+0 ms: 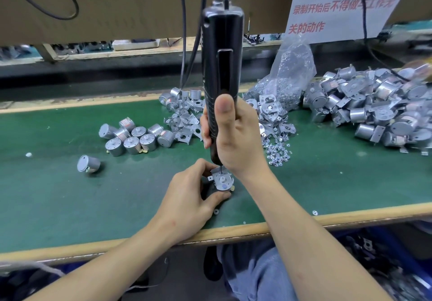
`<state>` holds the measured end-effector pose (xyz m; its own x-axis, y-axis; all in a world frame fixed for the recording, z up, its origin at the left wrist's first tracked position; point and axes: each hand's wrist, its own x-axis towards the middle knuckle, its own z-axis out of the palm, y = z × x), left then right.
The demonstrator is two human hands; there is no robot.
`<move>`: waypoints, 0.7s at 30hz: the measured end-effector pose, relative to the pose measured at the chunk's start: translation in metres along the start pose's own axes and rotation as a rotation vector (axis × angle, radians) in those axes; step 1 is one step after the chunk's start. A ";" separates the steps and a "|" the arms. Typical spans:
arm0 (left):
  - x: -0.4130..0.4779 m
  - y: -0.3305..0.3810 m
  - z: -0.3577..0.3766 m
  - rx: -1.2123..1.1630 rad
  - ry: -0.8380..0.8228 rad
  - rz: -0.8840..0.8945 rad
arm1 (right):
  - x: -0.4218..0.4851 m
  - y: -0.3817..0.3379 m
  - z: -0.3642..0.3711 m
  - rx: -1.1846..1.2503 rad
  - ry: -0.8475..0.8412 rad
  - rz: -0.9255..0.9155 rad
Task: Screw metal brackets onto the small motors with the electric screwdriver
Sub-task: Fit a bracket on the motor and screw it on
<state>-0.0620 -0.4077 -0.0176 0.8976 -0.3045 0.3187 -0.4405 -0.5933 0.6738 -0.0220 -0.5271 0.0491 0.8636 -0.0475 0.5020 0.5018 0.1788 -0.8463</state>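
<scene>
Head view: grips upright electric screwdriver (pixel 222 55) with right hand (pixel 233 141), bit plumb on bracket (pixel 228 180) far edge; pinches motor (pixel 222 179) with left hand (pixel 187 197).

Bright, even overhead lighting; wide-angle distortion noted at the margins.

The green bench mat (pixel 70 195) is lit evenly from above; only short, soft shadows are cast beneath the left hand (pixel 187 197) and the loose motors (pixel 131 137). Mild glare is recorded on the plastic bag (pixel 292 66) and on the heaped motor cases (pixel 374 109) at the right. The white paper sign (pixel 339 8) is near overexposure, its red print softened. Sharpness is held at the centre, where the bracketed motor (pixel 223 180) is resolved clearly; the electric screwdriver (pixel 221 66), close to the lens, is stretched by perspective. Bench edges are bowed, and the corners are smeared, notably the lower right.
</scene>
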 end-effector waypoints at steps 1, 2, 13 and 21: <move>0.000 -0.001 0.000 0.002 0.001 0.005 | -0.001 0.001 0.000 0.003 0.008 -0.003; 0.000 -0.001 0.000 0.007 0.002 0.009 | -0.001 0.002 0.000 0.004 0.018 -0.006; 0.000 -0.002 0.001 0.058 0.012 0.011 | -0.011 -0.006 -0.019 -0.352 0.053 0.059; -0.006 0.016 0.004 0.096 0.143 0.089 | -0.063 -0.009 -0.063 -0.595 -0.152 0.533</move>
<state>-0.0745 -0.4188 -0.0111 0.8450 -0.2542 0.4705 -0.5119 -0.6388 0.5743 -0.0784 -0.5878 0.0140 0.9992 0.0384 -0.0128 0.0043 -0.4148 -0.9099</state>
